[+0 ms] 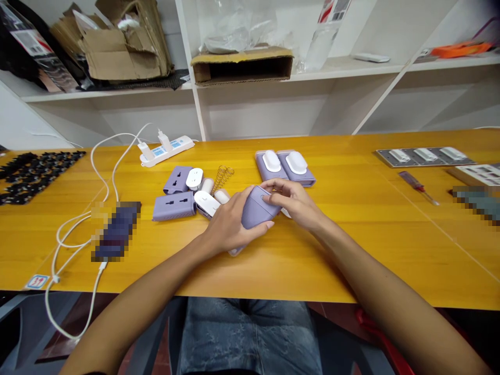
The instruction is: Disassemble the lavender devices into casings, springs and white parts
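Observation:
My left hand (228,224) is wrapped round a lilac plastic casing (255,208) just above the yellow table (351,234). My right hand (292,200) pinches the casing's far end with its fingertips. Left of my hands lie two lilac shells (175,194), white inner parts (205,200) and metal springs (222,177). Two assembled lilac units with white buttons (285,165) lie side by side just behind my hands.
A white power strip (166,151) with chargers and white cables (78,229) sits at the left. Black small parts (31,169) cover the far left. A red-handled screwdriver (416,186) and a tray of white pieces (424,155) lie at the right. Shelves with cardboard boxes (242,65) stand behind.

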A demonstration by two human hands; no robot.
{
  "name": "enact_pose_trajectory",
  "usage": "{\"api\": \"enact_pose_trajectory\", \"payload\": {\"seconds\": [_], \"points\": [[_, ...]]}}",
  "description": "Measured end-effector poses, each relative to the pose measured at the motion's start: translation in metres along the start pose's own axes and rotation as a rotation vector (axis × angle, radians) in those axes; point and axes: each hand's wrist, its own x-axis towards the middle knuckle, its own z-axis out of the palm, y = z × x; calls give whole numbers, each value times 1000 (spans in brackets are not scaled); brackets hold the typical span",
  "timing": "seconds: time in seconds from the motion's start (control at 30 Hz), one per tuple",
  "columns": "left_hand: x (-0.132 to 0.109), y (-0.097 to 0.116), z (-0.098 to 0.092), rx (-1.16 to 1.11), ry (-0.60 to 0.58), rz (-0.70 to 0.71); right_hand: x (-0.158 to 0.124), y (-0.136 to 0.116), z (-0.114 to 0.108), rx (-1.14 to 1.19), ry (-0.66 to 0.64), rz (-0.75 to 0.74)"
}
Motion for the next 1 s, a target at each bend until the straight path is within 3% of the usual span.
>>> {"api": "enact_pose_trajectory", "payload": {"seconds": [0.37, 1.0], "points": [[0, 0, 1, -1, -22, -7, 3, 0, -4, -29, -49, 38], [1, 0, 1, -6, -30, -10, 2, -7, -3, -70, -19, 93]]}}
